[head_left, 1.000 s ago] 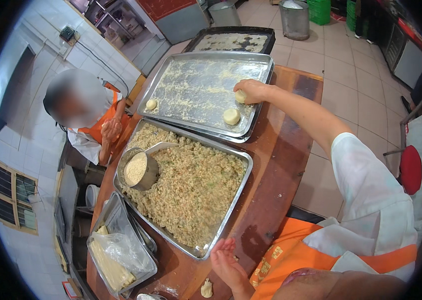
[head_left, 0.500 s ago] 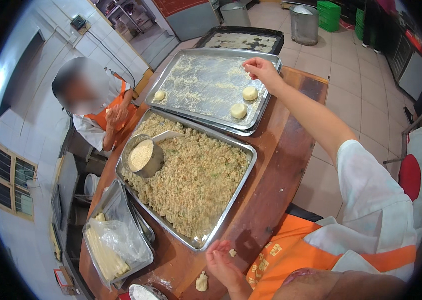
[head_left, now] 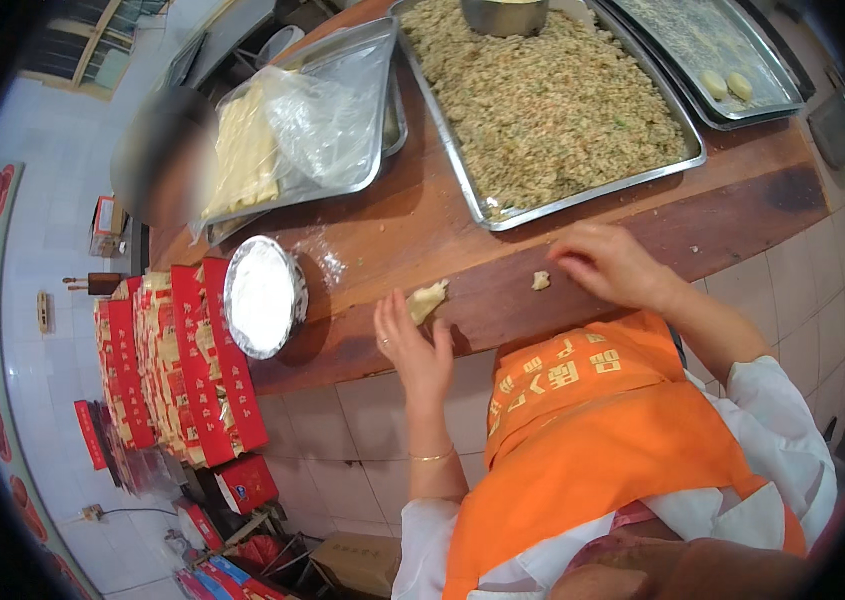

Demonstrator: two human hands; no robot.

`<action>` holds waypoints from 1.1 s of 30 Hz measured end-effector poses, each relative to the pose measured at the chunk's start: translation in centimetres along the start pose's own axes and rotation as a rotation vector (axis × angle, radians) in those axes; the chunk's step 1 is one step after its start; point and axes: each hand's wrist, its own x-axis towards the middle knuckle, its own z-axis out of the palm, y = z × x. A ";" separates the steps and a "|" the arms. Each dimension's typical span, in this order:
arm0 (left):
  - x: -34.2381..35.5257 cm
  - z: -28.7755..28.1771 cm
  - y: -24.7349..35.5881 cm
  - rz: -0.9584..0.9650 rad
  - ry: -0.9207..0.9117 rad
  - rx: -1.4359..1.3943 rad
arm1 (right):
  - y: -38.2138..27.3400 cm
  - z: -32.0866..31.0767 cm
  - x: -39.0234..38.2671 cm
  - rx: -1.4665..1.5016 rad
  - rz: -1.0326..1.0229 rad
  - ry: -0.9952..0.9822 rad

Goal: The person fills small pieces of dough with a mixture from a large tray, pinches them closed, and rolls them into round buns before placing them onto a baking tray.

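A flattened piece of pale dough [head_left: 428,301] lies near the front edge of the wooden table. My left hand [head_left: 415,352] is at its side, fingers stretched and thumb apart, fingertips at or just touching the dough. A smaller dough scrap [head_left: 541,281] lies to the right. Just beyond that scrap my right hand [head_left: 611,268] hovers low over the table, its fingers loosely bent and nothing visible in them. Behind it stands a large metal tray of crumbly filling [head_left: 553,110], with a metal bowl [head_left: 505,17] set in it. Two round dough pieces [head_left: 727,85] rest on a floured tray [head_left: 765,107].
To the left, long dough strips [head_left: 248,150] under clear plastic fill another tray [head_left: 383,110]. A bowl of white flour [head_left: 261,297] stands by the table's edge. Red packaging [head_left: 183,360] is stacked beyond it. A blurred person's head is at the far left.
The view has swung toward the table's near left end. My right hand has come back from the floured tray to the front edge; my left hand has come to the larger dough piece.
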 end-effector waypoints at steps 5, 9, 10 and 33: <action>0.0 0.4 -1.9 -0.132 -0.164 -0.055 | -2.9 4.9 2.3 0.050 -0.067 -0.167; 1.1 -0.3 -0.9 -0.078 -0.150 -0.302 | -4.4 6.9 4.2 0.109 -0.132 -0.105; 1.2 -0.3 -0.1 -0.092 -0.136 -0.450 | -4.7 7.4 4.6 0.121 -0.162 -0.068; -0.3 4.0 2.6 -0.401 -0.156 -0.786 | 0.2 5.8 0.0 -0.293 0.089 -0.104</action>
